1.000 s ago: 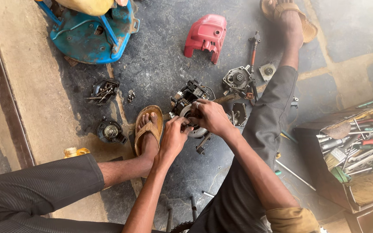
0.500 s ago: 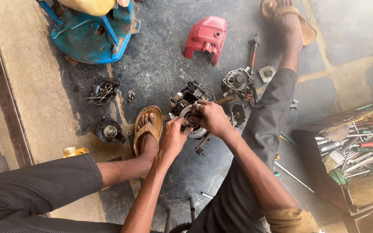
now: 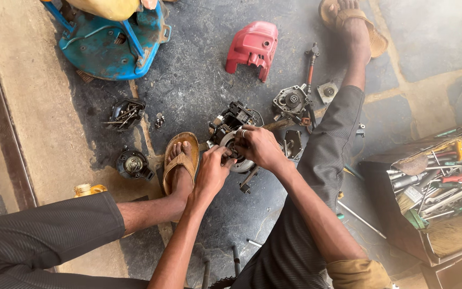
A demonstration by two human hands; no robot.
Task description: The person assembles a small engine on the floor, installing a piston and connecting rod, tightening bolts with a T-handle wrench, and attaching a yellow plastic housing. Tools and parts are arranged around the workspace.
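Gripping a small engine part (image 3: 235, 140) that sits on the dark stone floor (image 3: 199, 85) between the outstretched legs, the right hand (image 3: 259, 146) curls over its top while the left hand (image 3: 213, 171) pinches its near edge, beside a sandalled foot (image 3: 180, 160).

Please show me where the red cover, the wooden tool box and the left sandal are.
red cover (image 3: 252, 48): head view, on its top face.
wooden tool box (image 3: 458, 230): head view, on its near wall.
left sandal (image 3: 180, 160): head view, on the strap.
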